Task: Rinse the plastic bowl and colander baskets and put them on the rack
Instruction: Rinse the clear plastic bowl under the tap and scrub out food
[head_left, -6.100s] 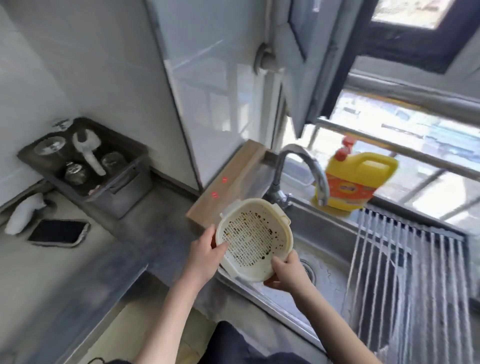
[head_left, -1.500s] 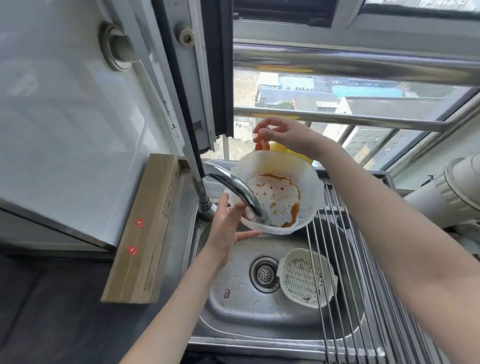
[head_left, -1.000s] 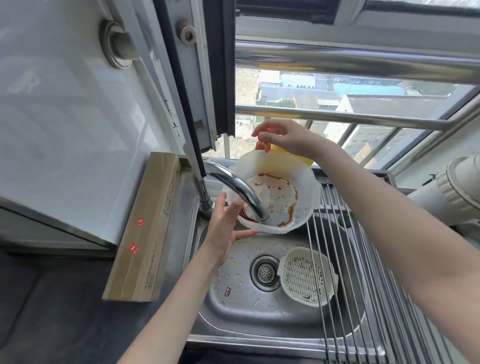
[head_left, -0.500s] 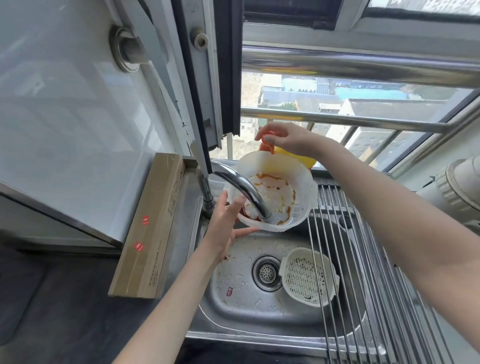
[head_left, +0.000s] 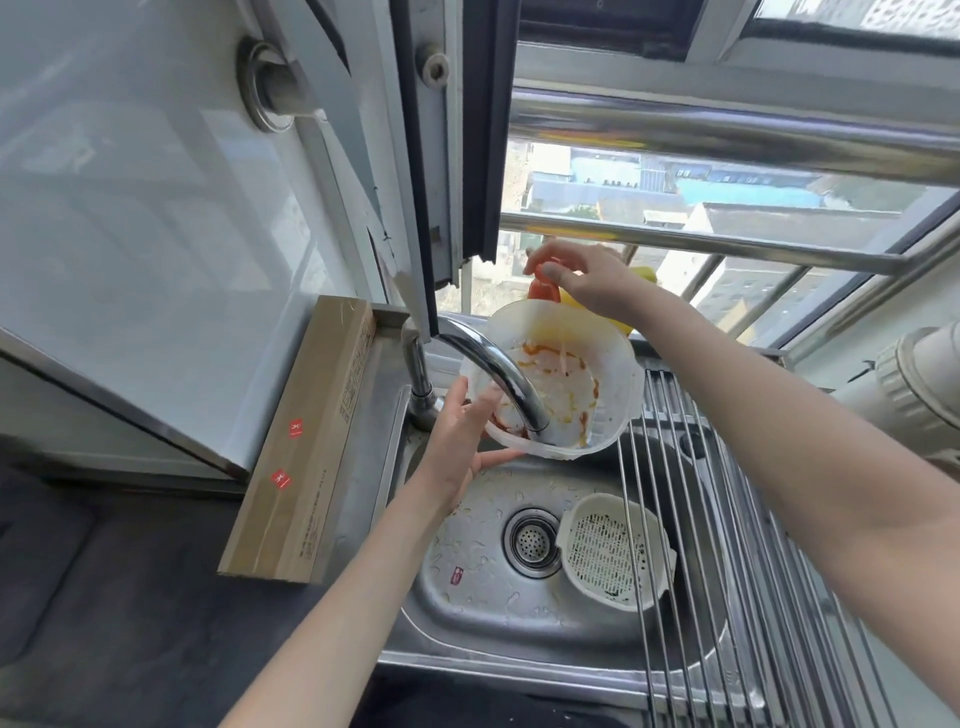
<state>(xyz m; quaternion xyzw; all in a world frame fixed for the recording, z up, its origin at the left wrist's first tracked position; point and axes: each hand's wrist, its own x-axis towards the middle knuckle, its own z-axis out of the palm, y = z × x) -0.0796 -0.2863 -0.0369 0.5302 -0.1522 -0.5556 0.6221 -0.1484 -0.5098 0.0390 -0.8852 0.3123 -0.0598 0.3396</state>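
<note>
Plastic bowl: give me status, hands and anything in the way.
Left hand holds the plastic bowl up, sauce-stained. Right hand on the detergent pump, liquid running into it. Colander basket in the sink. Faucet crosses the rim.

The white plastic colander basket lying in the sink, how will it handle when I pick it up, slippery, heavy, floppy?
The white plastic colander basket is probably light, since it is thin perforated plastic. It may be slick: the steel sink around it is beaded with droplets. It leans tilted against the sink wall under the roll-up wire rack, so it could slide or rock when nudged.
</note>
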